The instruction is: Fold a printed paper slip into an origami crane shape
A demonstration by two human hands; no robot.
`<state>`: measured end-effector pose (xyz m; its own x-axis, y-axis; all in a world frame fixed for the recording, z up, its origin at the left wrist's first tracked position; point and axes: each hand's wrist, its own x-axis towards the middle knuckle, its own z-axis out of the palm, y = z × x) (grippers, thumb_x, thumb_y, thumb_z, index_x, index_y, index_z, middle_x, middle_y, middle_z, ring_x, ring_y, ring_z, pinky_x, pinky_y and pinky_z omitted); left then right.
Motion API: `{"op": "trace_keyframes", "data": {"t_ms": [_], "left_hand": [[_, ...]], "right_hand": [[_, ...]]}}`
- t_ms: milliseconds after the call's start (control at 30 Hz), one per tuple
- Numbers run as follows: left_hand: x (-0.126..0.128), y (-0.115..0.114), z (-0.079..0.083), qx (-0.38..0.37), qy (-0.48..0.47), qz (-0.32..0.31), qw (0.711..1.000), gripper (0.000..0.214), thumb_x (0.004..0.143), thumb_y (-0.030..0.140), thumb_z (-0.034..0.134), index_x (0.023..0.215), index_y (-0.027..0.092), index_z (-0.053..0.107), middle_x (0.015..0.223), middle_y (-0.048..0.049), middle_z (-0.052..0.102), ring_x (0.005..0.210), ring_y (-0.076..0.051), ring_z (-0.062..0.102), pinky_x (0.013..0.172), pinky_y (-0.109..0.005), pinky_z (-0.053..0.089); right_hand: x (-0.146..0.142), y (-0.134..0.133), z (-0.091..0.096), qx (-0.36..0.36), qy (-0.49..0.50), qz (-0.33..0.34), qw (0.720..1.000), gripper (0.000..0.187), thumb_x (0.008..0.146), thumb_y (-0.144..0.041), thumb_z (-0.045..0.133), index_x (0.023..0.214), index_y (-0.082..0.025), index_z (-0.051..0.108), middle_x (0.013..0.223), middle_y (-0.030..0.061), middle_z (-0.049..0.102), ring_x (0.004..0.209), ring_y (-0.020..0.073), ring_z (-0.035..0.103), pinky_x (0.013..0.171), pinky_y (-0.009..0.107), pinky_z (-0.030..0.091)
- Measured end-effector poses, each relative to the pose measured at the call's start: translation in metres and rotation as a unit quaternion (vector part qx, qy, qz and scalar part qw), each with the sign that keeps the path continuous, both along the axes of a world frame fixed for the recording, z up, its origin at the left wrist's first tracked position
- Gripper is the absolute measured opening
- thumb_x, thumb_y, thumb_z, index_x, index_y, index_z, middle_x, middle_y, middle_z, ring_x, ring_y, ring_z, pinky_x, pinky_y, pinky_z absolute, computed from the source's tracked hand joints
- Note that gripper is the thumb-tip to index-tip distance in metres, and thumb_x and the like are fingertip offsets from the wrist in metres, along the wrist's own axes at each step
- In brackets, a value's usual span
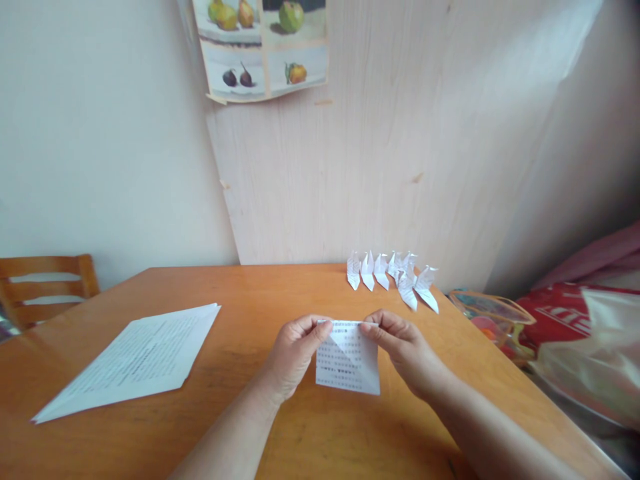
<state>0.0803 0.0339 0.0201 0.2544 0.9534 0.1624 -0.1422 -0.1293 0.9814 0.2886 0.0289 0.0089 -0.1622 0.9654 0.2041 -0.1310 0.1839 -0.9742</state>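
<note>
A small folded square of printed paper [347, 360] lies near the middle of the orange wooden table [260, 287]. My left hand [295, 353] pinches its upper left edge with closed fingers. My right hand [405, 347] pinches the upper right edge in the same way. A diagonal crease crosses the paper. Behind my hands, a row of several folded white paper figures [395, 277] stands near the table's far right edge.
A stack of printed sheets [135, 357] lies on the table's left part. A wooden chair back [45, 280] shows at the far left. To the right, off the table, sit a glass bowl [493, 317] and plastic bags [585, 347]. A fruit poster [263, 47] hangs on the wooden panel.
</note>
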Motion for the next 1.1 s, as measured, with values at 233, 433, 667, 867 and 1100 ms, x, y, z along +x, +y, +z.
{"op": "trace_keyframes", "data": {"t_ms": [233,433,667,867,1100], "left_hand": [[0.002,0.003,-0.007,0.016,0.002,0.033,0.999,0.031,0.087,0.044,0.068,0.076,0.015,0.066,0.071,-0.0004,0.063,0.068,-0.013,0.054,0.068,-0.025,0.044],[0.005,0.008,-0.014,-0.019,0.002,0.047,0.999,0.036,0.083,0.050,0.070,0.077,0.016,0.062,0.069,-0.0004,0.064,0.062,-0.013,0.055,0.061,-0.024,0.044],[0.001,0.019,-0.026,-0.048,0.083,0.064,0.993,0.034,0.081,0.049,0.070,0.089,0.017,0.061,0.069,0.0001,0.065,0.058,-0.014,0.058,0.056,-0.023,0.043],[-0.001,0.033,-0.044,0.088,0.298,0.100,0.945,0.027,0.088,0.037,0.060,0.106,0.017,0.063,0.074,-0.0022,0.068,0.064,-0.018,0.063,0.059,-0.027,0.045],[0.001,0.031,-0.045,0.229,0.367,0.080,0.898,0.012,0.088,0.022,0.059,0.093,0.020,0.070,0.097,-0.0067,0.068,0.096,-0.022,0.063,0.088,-0.034,0.046]], "right_hand": [[-0.002,0.000,0.000,0.001,-0.008,-0.002,1.000,0.031,0.087,-0.047,0.067,0.077,-0.018,0.060,0.071,-0.0011,0.058,0.068,0.0132,0.049,0.068,0.028,0.038],[-0.001,0.005,-0.006,-0.008,-0.056,-0.019,0.998,0.028,0.086,-0.043,0.064,0.072,-0.019,0.059,0.063,-0.0024,0.054,0.061,0.0120,0.045,0.061,0.027,0.035],[0.004,0.009,-0.011,-0.060,-0.235,0.016,0.970,0.019,0.078,-0.027,0.055,0.060,-0.019,0.055,0.058,-0.0002,0.057,0.058,0.0132,0.052,0.057,0.026,0.038],[0.011,0.013,-0.016,0.007,-0.489,-0.007,0.872,0.023,0.079,-0.023,0.054,0.057,-0.019,0.049,0.057,-0.0026,0.052,0.056,0.0116,0.046,0.053,0.024,0.031],[0.010,0.014,-0.014,0.020,-0.572,-0.018,0.820,0.023,0.082,-0.023,0.054,0.060,-0.019,0.057,0.061,-0.0001,0.057,0.058,0.0129,0.048,0.054,0.026,0.027]]}}
